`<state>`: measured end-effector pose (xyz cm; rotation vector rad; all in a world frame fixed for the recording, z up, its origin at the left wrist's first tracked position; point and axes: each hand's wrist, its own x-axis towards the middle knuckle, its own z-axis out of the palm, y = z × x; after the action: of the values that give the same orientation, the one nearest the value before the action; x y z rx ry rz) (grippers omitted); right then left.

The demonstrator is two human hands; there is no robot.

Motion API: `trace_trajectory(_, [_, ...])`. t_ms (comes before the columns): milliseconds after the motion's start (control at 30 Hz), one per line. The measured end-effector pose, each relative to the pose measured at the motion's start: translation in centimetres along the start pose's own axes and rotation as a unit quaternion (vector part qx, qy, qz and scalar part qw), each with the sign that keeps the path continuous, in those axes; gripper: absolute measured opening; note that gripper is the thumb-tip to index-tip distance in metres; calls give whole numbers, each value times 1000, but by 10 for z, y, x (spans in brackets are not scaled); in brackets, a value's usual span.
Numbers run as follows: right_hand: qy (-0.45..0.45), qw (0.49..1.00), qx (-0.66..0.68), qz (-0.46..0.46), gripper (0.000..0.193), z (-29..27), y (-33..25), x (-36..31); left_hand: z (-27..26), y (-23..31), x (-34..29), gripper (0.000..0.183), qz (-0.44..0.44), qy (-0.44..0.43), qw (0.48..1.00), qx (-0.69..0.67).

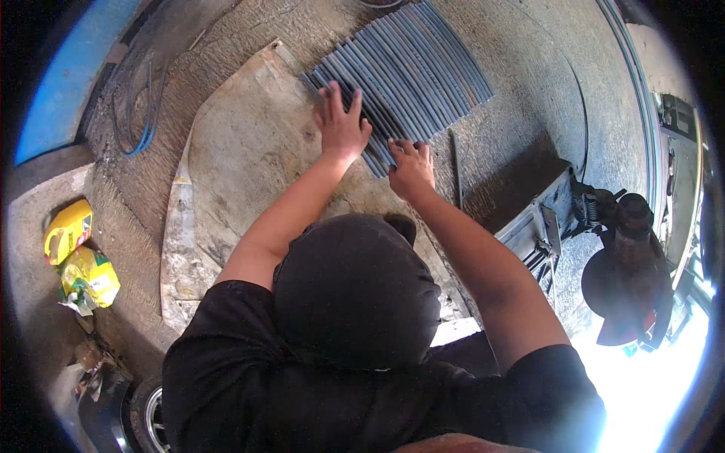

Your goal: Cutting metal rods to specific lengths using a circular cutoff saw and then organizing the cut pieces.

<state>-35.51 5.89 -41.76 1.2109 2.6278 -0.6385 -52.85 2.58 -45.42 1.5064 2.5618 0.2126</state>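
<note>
While the slim grey metal-looking rods point(423, 64) lie side by side in a tight row on the ground point(525, 87), the left hand point(343, 130) is palm-down over the near side of that row, fingers spread wide apart, with rods right under the fingertips. The right hand point(411, 169) is over at the lower-right rod ends, fingers bent and pretty close together, tips right at the rods; can't really tell if they're pinching one or just resting there. A big stained beige sheet point(245, 143) spreads out left of the row.
</note>
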Motion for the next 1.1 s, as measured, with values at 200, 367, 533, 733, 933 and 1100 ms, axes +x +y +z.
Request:
trace_trajectory(200, [0,1000,-22,-2,58,-3,-11,9,8,-7,0,55,143,7,988,52])
trace_trajectory(367, [-46,998,-27,-39,64,1,-19,1,9,-21,-14,56,128,-4,990,63])
trace_trajectory(533, [-55,994,-18,-88,71,16,-24,-4,4,-34,-36,60,113,-10,992,61])
trace_trajectory(733, [-92,991,-25,-98,79,28,-19,-10,8,-14,-16,65,118,-6,991,63])
trace_trajectory(933, [-37,992,-30,-118,74,24,-9,-21,11,-10,-10,65,114,-4,993,41])
trace_trajectory(1100, [47,919,328,212,41,31,-4,-59,21,3,-16,59,132,72,987,-60])
